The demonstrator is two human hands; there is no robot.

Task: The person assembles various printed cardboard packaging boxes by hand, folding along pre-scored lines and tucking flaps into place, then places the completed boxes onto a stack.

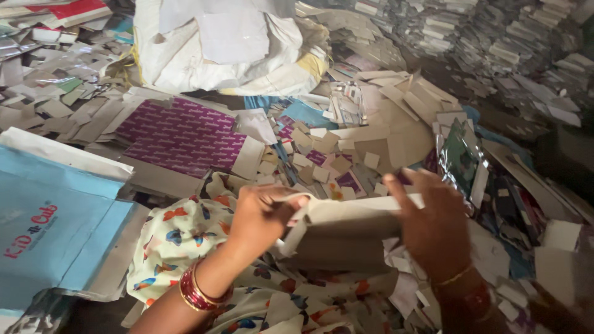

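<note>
1. Both hands are on one thing: the left hand [263, 213] grips the near-left end of a cardboard piece [346, 232], fingers curled over its top edge, while the right hand [433, 229] clamps the far end, thumb pointing up along the edge.
2. One cardboard piece, then: grey-brown, flat and stiff, with a paler strip of paper along its top, held low over the person's lap between the two hands.
3. Under it lies the butterfly-print cloth [185, 238], cream with orange and blue butterflies.
4. Red and gold bangles [197, 291] sit on the left wrist; one thin gold bracelet [455, 277] shows on the right.
5. Just beyond the hands, small cardboard offcuts [312, 154] lie scattered, too many to count.
6. One purple patterned sheet [182, 136] lies flat to the left of them.
7. One light blue printed board [52, 226] fills the near-left corner.
8. One big white sack [216, 49] sits at the back, with stacks of paper [495, 43] off to the right.
</note>
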